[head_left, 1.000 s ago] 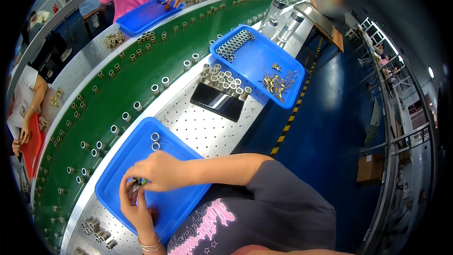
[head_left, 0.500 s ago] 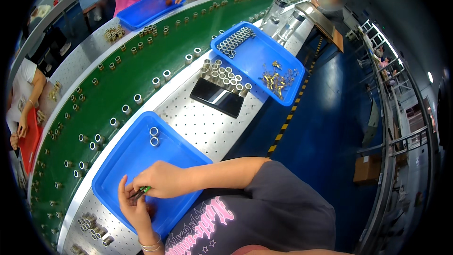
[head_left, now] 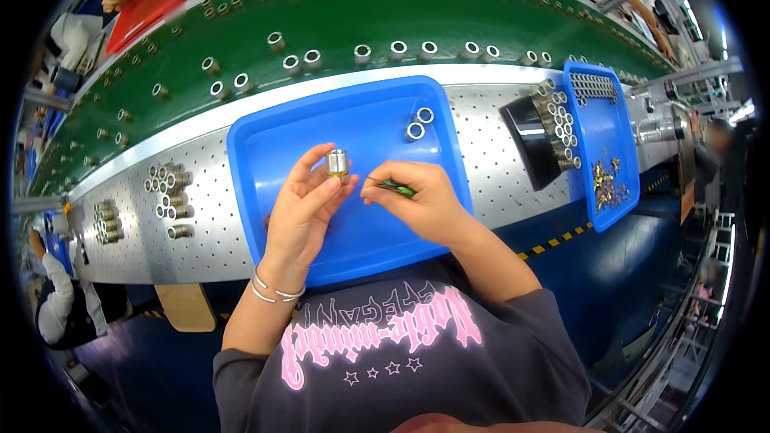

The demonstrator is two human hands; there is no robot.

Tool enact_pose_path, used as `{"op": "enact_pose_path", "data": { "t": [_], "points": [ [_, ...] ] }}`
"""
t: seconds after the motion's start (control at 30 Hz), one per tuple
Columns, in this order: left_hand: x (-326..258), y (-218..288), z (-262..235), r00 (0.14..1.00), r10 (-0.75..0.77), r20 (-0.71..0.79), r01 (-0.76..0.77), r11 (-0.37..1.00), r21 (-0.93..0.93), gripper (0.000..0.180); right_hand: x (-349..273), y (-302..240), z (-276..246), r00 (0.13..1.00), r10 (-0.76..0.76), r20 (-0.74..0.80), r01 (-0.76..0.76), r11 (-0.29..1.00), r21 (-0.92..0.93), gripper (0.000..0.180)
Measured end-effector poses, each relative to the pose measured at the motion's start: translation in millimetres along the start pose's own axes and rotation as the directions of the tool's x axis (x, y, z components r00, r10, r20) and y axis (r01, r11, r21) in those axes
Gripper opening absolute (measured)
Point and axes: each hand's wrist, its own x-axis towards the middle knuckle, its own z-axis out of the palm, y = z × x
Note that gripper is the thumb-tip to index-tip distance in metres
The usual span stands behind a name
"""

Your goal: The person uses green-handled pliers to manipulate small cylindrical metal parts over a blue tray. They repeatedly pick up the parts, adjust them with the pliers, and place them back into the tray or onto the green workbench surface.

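My left hand (head_left: 298,212) pinches a short silver metal cylinder (head_left: 336,162) with a brass-coloured lower end, holding it up between thumb and fingers. To its right, my right hand (head_left: 425,202) is closed round a thin dark tool with green on its handle (head_left: 399,188); its slim tip points toward the cylinder but stays apart from it. Most of the tool is hidden by the fingers, so its exact kind is unclear. Both hands are above a blue tray (head_left: 321,124). Two metal ring-topped cylinders (head_left: 415,131) stand in the tray's far right corner.
A green conveyor belt (head_left: 321,12) carrying metal cylinders curves behind the tray. More cylinders (head_left: 166,192) stand on the perforated metal table (head_left: 212,228) at left. To the right are a black phone-like slab (head_left: 529,144) and another blue tray (head_left: 581,132) with brass pieces. Co-workers sit across the belt.
The view has swung round, putting the tray in the middle. My hands, close together before, are now apart. My left hand holds the cylinder up in sight; my right hand keeps the green-handled tool.
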Motion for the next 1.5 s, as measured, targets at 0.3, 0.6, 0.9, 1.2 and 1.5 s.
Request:
{"op": "enact_pose_path", "data": {
  "t": [0.3,0.6,0.9,1.2,1.5],
  "points": [
    [1,-5,3,0.980,0.194,0.055,-0.201,0.920,0.336,0.048,8,-6,1,0.917,-0.370,-0.148,0.266,0.845,-0.464,0.025],
    [-5,-8,4,0.980,0.175,0.096,-0.200,0.880,0.430,0.051,25,4,-5,0.866,-0.490,-0.099,0.356,0.744,-0.565,0.023],
    [-2,-4,0,1.000,0.012,0.027,-0.016,0.987,0.158,0.048,16,-1,-25,0.982,-0.062,-0.181,0.100,0.972,0.213,0.007],
    [-2,-4,0,0.999,0.016,0.039,-0.019,0.997,0.071,0.043,15,-11,-20,0.998,-0.055,-0.023,0.060,0.952,0.302,0.009],
    [-2,-11,1,0.983,0.167,0.078,-0.182,0.941,0.284,0.039,20,-22,-11,0.992,-0.123,0.011,0.111,0.928,0.355,0.007]
  ]
}}
